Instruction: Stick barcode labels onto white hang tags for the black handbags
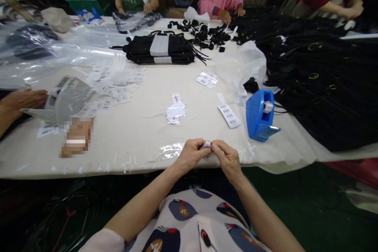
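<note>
L hand [191, 154] & R hand [228, 157] both pinching white bit [207, 143], left of blue dispenser [254, 115]; R nearer dispenser; bit's axis unclear.

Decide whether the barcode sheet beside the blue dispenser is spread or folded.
Spread: the barcode sheet lies open on the table, printed blocks showing.

Head-worn view (wide), facing forward and down, table [159, 80] near
</note>
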Motion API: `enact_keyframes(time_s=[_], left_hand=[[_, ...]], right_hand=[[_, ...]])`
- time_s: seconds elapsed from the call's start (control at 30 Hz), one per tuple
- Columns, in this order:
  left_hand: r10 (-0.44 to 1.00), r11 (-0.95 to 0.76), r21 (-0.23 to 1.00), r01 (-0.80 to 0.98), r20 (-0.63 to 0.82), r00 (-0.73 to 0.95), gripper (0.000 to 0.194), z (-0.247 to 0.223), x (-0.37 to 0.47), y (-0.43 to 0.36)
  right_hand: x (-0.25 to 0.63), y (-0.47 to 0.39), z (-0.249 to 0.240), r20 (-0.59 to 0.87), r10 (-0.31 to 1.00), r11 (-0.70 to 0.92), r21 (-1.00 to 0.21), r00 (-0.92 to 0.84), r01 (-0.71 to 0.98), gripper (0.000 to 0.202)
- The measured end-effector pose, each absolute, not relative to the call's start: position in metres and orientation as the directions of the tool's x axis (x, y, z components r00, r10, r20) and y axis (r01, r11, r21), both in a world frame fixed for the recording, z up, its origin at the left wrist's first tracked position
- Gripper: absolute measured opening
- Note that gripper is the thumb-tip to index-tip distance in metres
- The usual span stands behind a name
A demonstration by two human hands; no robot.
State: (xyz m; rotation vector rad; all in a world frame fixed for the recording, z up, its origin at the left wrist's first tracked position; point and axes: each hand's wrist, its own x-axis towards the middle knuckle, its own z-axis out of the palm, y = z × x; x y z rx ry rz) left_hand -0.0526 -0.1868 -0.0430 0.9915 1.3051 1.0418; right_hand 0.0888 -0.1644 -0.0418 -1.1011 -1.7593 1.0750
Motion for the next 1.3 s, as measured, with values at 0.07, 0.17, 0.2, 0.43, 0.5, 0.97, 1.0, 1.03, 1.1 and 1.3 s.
enact_keyframes(time_s=[0.07,0.17,0.2,0.43,0.5,0.97,1.0,1.03,1.1,1.3], left_hand=[[0.972,0.234,0.972,-0.030,-0.234,0.001,0.016,-0.043,-0.053,-0.186],[0.981,0.194,0.979,-0.068,-0.193,0.016,0.014,-0.044,-0.051,-0.181],[0.982,0.191,0.976,-0.104,-0.190,0.019,0.014,-0.044,-0.049,-0.178],[0.967,0.236,0.964,-0.125,-0.245,-0.068,0.018,-0.063,-0.036,-0.131],[0.974,0.205,0.975,0.085,-0.194,-0.121,0.018,-0.069,-0.037,-0.117],[0.909,0.413,0.867,-0.278,-0.376,0.178,0.029,-0.003,-0.083,-0.182],[0.901,0.431,0.849,-0.305,-0.388,0.192,0.029,0.000,-0.083,-0.184],[0.894,0.445,0.834,-0.326,-0.396,0.208,0.030,0.002,-0.083,-0.185],[0.876,0.477,0.808,-0.346,-0.406,0.259,0.030,0.004,-0.082,-0.184],[0.830,0.525,0.794,-0.308,-0.398,0.390,0.024,0.004,-0.075,-0.182]], right_hand=[[0.089,-0.165,-0.044,0.088,0.951,0.166,-0.954,-0.298,0.251,0.022],[0.087,-0.162,-0.047,0.084,0.975,0.130,-0.965,-0.204,0.228,0.018],[0.086,-0.160,-0.048,0.154,0.978,0.183,-0.957,-0.141,0.225,0.016],[0.093,-0.122,-0.037,0.725,0.688,0.659,-0.650,0.047,0.379,0.024],[0.099,-0.114,-0.032,0.800,0.595,0.735,-0.499,-0.082,0.459,0.035],[0.102,-0.119,-0.028,0.834,0.446,0.880,-0.340,-0.326,0.333,0.043],[0.100,-0.119,-0.031,0.813,0.476,0.874,-0.394,-0.335,0.284,0.046],[0.098,-0.120,-0.035,0.776,0.523,0.852,-0.468,-0.354,0.234,0.048],[0.096,-0.121,-0.043,0.653,0.634,0.755,-0.639,-0.414,0.147,0.053],[0.093,-0.129,-0.060,0.314,0.768,0.394,-0.919,-0.559,0.025,0.056]])
